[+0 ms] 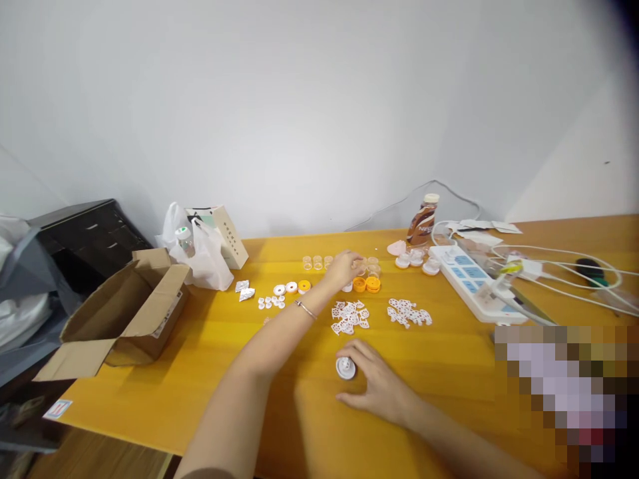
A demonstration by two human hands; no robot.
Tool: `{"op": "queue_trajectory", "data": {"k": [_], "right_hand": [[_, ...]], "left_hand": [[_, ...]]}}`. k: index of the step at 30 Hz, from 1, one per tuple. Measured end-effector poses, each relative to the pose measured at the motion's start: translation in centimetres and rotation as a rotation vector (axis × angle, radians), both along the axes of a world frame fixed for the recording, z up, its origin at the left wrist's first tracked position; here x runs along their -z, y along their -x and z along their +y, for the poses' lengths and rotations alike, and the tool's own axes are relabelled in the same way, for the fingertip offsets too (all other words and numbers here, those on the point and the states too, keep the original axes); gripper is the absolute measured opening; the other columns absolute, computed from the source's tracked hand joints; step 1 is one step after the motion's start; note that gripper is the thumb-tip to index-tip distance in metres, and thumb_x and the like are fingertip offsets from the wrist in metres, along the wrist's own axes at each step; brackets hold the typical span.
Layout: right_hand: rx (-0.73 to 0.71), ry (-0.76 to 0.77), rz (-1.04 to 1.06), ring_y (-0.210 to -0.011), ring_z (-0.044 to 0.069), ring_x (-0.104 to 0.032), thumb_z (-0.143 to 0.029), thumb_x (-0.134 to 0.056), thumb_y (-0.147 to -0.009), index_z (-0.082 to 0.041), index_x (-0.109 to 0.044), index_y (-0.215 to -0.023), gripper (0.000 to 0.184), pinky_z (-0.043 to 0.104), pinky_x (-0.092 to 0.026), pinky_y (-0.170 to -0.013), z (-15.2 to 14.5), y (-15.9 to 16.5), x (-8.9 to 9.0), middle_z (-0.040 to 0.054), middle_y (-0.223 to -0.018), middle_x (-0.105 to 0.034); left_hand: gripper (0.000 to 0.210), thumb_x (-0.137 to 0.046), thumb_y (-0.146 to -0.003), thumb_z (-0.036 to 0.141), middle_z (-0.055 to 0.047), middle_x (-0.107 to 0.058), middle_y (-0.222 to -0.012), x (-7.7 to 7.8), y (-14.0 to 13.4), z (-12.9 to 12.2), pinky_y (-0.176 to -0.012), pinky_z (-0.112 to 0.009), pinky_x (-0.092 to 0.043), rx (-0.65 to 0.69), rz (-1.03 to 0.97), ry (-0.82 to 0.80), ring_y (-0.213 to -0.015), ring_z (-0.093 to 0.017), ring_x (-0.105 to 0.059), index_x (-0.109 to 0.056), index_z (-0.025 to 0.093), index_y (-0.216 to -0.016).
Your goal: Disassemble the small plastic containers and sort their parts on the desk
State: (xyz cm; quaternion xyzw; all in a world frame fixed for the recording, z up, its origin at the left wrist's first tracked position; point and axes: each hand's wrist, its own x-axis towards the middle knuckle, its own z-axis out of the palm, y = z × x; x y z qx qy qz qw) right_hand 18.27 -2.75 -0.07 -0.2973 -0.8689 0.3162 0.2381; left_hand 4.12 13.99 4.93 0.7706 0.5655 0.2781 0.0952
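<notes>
My left hand [344, 269] reaches across the table to a row of small clear plastic rings [373, 271]. Its fingers are bent down and closed among the rings; what they grip, if anything, is hidden. Nearer to me, my right hand [382, 386] is open, thumb and fingers apart around a white round part [345, 368] with a raised middle. The fingertips are at its far edge, while the thumb stays clear of it. White openwork pieces [349, 317] lie in a pile between the hands, with a second pile of openwork pieces [409, 313] to the right. Orange rings [373, 285] sit beside my left hand.
Left are an open cardboard box [150, 319], a white plastic bag [212, 256] and foil packets [246, 293]. White discs [272, 303] lie left of my left forearm. A brown bottle [423, 219], a power strip [474, 286] and loose cables occupy the right side.
</notes>
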Motion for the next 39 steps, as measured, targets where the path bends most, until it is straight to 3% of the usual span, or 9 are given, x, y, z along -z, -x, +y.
{"op": "queue_trajectory", "data": {"k": [8, 16, 20, 25, 27, 29, 33, 39], "right_hand": [[-0.01, -0.061, -0.012, -0.09, 0.021, -0.052, -0.022, -0.066, -0.072, -0.022, -0.056, -0.094, 0.024, 0.036, -0.044, -0.081, 0.1, 0.0, 0.3, 0.0039, -0.094, -0.056], [0.005, -0.083, -0.013, -0.088, 0.021, -0.053, -0.021, -0.065, -0.072, -0.022, -0.056, -0.092, 0.022, 0.035, -0.044, -0.079, 0.2, 0.1, 0.2, 0.0042, -0.092, -0.057], [0.002, -0.07, -0.003, -0.09, 0.022, -0.053, -0.022, -0.068, -0.068, -0.021, -0.055, -0.096, 0.031, 0.036, -0.044, -0.081, 0.2, 0.2, 0.4, 0.0052, -0.093, -0.056], [-0.007, -0.029, 0.034, -0.089, 0.021, -0.053, -0.019, -0.067, -0.065, -0.021, -0.052, -0.097, 0.036, 0.036, -0.045, -0.081, 0.5, -0.1, 0.7, 0.0045, -0.093, -0.056], [-0.008, 0.001, 0.053, -0.085, 0.02, -0.054, -0.018, -0.065, -0.065, -0.021, -0.051, -0.095, 0.034, 0.034, -0.046, -0.078, 0.6, -0.3, 0.7, 0.0036, -0.091, -0.056], [-0.021, 0.021, 0.055, -0.082, 0.019, -0.055, -0.016, -0.063, -0.066, -0.021, -0.051, -0.093, 0.029, 0.032, -0.047, -0.075, 0.8, -0.4, 0.6, 0.0028, -0.088, -0.056], [-0.056, 0.003, 0.07, -0.081, 0.018, -0.055, -0.018, -0.06, -0.072, -0.021, -0.054, -0.088, 0.018, 0.031, -0.047, -0.073, 1.0, -0.4, 0.3, 0.0027, -0.087, -0.055], [-0.101, 0.036, 0.065, -0.081, 0.017, -0.054, -0.027, -0.058, -0.08, -0.021, -0.058, -0.085, 0.008, 0.03, -0.047, -0.074, 1.1, -0.4, 0.4, 0.0019, -0.085, -0.054]], "left_hand": [[0.031, -0.064, -0.071, 0.017, -0.008, -0.064, -0.098, 1.3, -1.1, 1.9, -0.079, -0.027, -0.045, -0.007, 0.075, 0.079, -0.086, -0.018, -0.06, -0.063, 0.012, -0.101], [0.03, -0.067, -0.071, 0.018, -0.008, -0.065, -0.092, 1.6, -1.1, 1.6, -0.078, -0.027, -0.046, 0.0, 0.068, 0.063, -0.086, -0.018, -0.059, -0.062, 0.011, -0.099], [0.033, -0.068, -0.071, 0.02, -0.01, -0.064, -0.096, 0.8, -0.8, 0.8, -0.079, -0.028, -0.046, 0.005, 0.047, 0.032, -0.089, -0.019, -0.059, -0.061, 0.009, -0.101], [0.026, -0.054, -0.084, 0.023, -0.01, -0.061, -0.105, -1.5, 1.3, -4.0, -0.089, -0.03, -0.042, -0.004, 0.015, -0.052, -0.096, -0.018, -0.057, -0.058, 0.012, -0.107], [0.023, -0.051, -0.086, 0.026, -0.008, -0.063, -0.098, -2.2, 2.6, -7.5, -0.085, -0.03, -0.044, 0.101, -0.027, -0.111, -0.092, -0.018, -0.058, -0.06, 0.014, -0.103], [0.023, -0.048, -0.088, 0.029, -0.006, -0.064, -0.094, -2.4, 3.7, -11.4, -0.083, -0.028, -0.045, 0.293, -0.058, -0.044, -0.087, -0.015, -0.059, -0.06, 0.016, -0.101], [0.024, -0.051, -0.086, 0.031, -0.006, -0.064, -0.099, -1.0, 5.2, -17.1, -0.083, -0.027, -0.046, 0.536, -0.063, 0.142, -0.09, -0.015, -0.06, -0.06, 0.019, -0.104], [0.022, -0.057, -0.082, 0.03, -0.005, -0.064, -0.09, 1.7, 5.1, -18.7, -0.076, -0.024, -0.047, 0.495, -0.044, 0.192, -0.082, -0.014, -0.059, -0.058, 0.018, -0.101]]}}
